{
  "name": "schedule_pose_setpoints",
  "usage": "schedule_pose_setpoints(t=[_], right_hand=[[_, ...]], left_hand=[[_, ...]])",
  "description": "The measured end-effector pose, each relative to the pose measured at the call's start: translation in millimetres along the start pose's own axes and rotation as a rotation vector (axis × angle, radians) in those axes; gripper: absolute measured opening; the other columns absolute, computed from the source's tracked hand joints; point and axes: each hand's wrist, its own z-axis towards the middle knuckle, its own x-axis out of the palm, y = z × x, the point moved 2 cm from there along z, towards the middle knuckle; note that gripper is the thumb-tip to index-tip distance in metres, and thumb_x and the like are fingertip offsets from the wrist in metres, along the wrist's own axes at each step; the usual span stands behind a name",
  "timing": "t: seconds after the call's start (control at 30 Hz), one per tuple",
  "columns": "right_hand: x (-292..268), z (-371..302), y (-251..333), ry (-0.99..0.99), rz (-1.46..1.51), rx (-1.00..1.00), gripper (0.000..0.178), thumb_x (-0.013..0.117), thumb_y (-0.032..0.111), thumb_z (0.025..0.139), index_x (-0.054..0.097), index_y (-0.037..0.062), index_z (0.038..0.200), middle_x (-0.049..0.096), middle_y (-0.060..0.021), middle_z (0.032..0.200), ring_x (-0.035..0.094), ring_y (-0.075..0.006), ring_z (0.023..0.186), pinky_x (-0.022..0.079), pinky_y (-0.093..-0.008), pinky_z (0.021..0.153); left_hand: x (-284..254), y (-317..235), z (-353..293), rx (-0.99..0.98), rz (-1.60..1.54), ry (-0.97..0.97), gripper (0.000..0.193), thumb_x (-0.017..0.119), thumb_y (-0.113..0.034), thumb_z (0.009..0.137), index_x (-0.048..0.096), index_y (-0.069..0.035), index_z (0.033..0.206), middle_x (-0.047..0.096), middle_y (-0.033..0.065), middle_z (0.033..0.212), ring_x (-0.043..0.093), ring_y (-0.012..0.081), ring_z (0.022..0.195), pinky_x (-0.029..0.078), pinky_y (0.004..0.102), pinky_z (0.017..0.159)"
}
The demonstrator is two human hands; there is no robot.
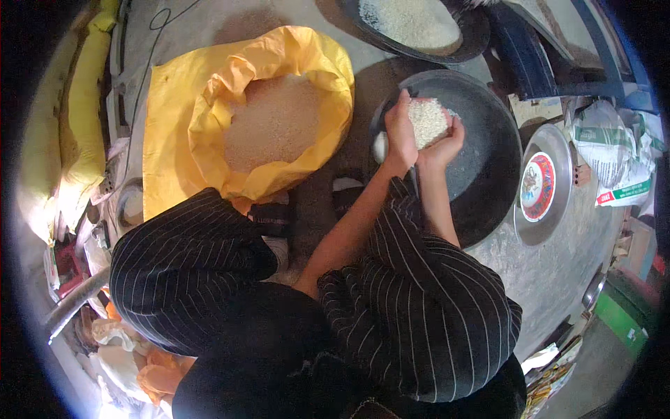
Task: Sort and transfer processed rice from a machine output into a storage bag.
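My left hand (400, 134) and my right hand (444, 146) are cupped together around a heap of white rice (426, 119). They are over the left part of a wide black basin (484, 157), whose dark bottom shows to the right of them. Just left of my left hand, a small white patch lies by the basin's rim, too hidden to name. To the left of the basin stands a yellow woven sack (178, 119) with its mouth rolled down. Pale brownish grain (272, 124) fills it.
A second black basin (477, 43) at the top holds white rice (412, 24). Right of the near basin lies a round metal tray (558, 171) with a printed centre. Beyond it is a crumpled white-and-green bag (604, 143). Full yellow sacks (84, 133) line the far left.
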Motion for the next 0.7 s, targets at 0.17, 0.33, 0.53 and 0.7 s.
schedule_pose_setpoints(t=[0.17,0.33,0.53,0.7], right_hand=[[63.5,-47.5,0.5,0.089,-0.026,0.031,0.045,0.037,0.032,0.089,0.061,-0.0061,0.094,0.064,-0.0171,0.092,0.061,-0.0277,0.085,0.048,-0.0379,0.081],[115.0,-72.4,-56.9,0.163,-0.428,-0.070,0.043,0.041,0.028,0.088,0.069,-0.0039,0.082,0.064,-0.0126,0.074,0.059,-0.0172,0.069,0.046,-0.0296,0.070],[137.6,-82.2,-146.5,0.920,-0.956,-0.548,0.031,0.052,0.021,0.084,0.062,-0.0003,0.105,0.064,-0.0181,0.099,0.061,-0.0257,0.090,0.046,-0.0334,0.081],[125.7,-83.3,-103.8,1.091,-1.173,-1.010,0.036,0.058,0.012,0.079,0.055,0.0016,0.113,0.054,-0.0195,0.119,0.050,-0.0337,0.112,0.039,-0.0389,0.096]], left_hand=[[8.9,-54.0,-18.3,0.055,-0.163,0.100,0.043,0.044,-0.038,0.093,0.061,0.000,0.083,0.063,0.0106,0.077,0.062,0.0205,0.066,0.051,0.0308,0.064],[-27.2,-132.2,-20.8,0.267,-0.234,0.122,0.045,0.037,-0.044,0.093,0.057,-0.003,0.092,0.062,0.0109,0.082,0.061,0.0234,0.073,0.051,0.0350,0.069],[-118.5,-213.1,-18.7,0.478,-0.092,-0.326,0.039,0.036,-0.034,0.092,0.056,-0.003,0.107,0.059,0.0117,0.105,0.057,0.0253,0.097,0.047,0.0381,0.083],[-245.4,-254.4,-33.4,0.558,0.833,-0.723,0.036,0.047,-0.030,0.088,0.057,0.001,0.105,0.061,0.0129,0.097,0.059,0.0282,0.087,0.047,0.0383,0.078]])
